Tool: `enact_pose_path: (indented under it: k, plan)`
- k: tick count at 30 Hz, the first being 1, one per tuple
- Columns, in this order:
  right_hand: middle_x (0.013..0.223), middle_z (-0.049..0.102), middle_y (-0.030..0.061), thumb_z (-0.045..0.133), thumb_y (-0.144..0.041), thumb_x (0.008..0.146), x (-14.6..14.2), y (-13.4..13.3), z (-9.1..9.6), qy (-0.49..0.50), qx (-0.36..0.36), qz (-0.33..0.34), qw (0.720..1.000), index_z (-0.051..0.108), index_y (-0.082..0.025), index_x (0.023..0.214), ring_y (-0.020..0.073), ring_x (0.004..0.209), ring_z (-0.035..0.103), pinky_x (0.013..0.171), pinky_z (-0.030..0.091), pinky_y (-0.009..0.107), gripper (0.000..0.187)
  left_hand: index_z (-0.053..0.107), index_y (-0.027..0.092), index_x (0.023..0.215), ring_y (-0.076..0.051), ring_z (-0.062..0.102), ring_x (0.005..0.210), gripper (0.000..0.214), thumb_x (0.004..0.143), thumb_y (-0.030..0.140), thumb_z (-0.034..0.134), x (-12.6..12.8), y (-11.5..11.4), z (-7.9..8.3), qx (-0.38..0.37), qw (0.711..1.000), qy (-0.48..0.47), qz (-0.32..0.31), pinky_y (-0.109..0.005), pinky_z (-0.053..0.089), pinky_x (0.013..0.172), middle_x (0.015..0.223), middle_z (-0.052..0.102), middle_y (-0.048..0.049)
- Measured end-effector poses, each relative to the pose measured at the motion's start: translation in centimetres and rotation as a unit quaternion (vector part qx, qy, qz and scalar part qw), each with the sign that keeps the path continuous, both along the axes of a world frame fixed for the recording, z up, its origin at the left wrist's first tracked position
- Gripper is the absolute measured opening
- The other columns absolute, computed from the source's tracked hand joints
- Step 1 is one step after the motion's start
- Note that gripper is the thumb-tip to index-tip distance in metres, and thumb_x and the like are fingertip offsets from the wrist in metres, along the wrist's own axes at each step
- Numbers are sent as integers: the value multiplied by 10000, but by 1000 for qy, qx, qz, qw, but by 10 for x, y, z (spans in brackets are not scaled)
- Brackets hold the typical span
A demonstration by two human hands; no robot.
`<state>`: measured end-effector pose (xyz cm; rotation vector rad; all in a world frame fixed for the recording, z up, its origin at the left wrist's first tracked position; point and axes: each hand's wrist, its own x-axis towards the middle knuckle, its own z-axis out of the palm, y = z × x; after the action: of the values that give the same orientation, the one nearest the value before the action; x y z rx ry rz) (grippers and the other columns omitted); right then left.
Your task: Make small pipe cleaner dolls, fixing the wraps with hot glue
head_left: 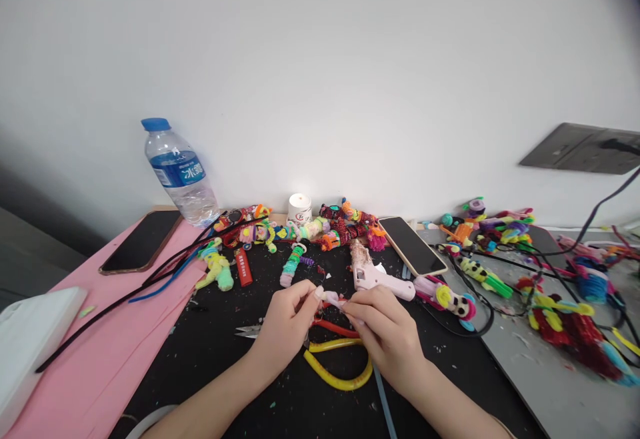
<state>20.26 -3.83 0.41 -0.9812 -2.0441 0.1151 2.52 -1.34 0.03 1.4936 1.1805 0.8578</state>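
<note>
Low over the black mat, my left hand [286, 319] and my right hand [387, 332] face each other with fingertips pinched. Between them is a small pale lilac and cream piece [332, 297], soft-looking, perhaps pipe cleaner; its ends are hidden in my fingers. Both hands are closed on it. Just beyond my right hand lies a pale pink glue gun [383, 282] with a stained nozzle. Below the hands are scissors with yellow handles [338, 382], and a red handle [336, 327] lies above them. Metal blades [247, 331] show left of my left hand.
Several pipe-cleaner figures [294, 265] line the wall and lie right [445, 300]. A red lighter [243, 267], paper cup [299, 208], two phones [141, 241], and a water bottle [180, 175] stand around. Black cables [480, 329] cross the right; pink sheets [125, 322] cover the left.
</note>
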Motion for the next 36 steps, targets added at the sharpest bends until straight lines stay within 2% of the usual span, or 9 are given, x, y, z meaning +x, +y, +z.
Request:
enact_pose_path:
  k: [7,14,23,36]
  plan:
    - [856,638,78,539,-48,821,-3,-2,-4,-16,-15,12,1000,634,-173,943,179,742,534,642,447,323,199,400,174,581,-68,279,447,361,861,395,452,1,0,-7,-65,992,-105,12,-210,227,447,486,356,73]
    - [857,638,67,565,-58,811,-8,-1,-9,-35,-22,0,999,622,-170,903,170,737,518,648,417,323,156,409,163,591,-43,225,410,340,853,365,489,5,0,-10,-148,962,-229,20,-207,154,417,464,324,88]
    - [809,648,55,567,-78,809,-17,-3,-11,-42,-6,-32,999,622,-168,811,167,702,528,614,386,320,106,455,144,636,-20,209,402,279,811,331,566,9,-7,3,-226,911,-345,19,-200,130,422,485,345,88]
    - [766,661,39,568,-92,813,-16,0,-11,-31,-7,-62,998,648,-178,816,163,672,518,606,398,311,117,498,131,647,-10,168,384,186,742,177,651,3,-2,1,-370,806,-462,-28,-178,116,405,463,299,101]
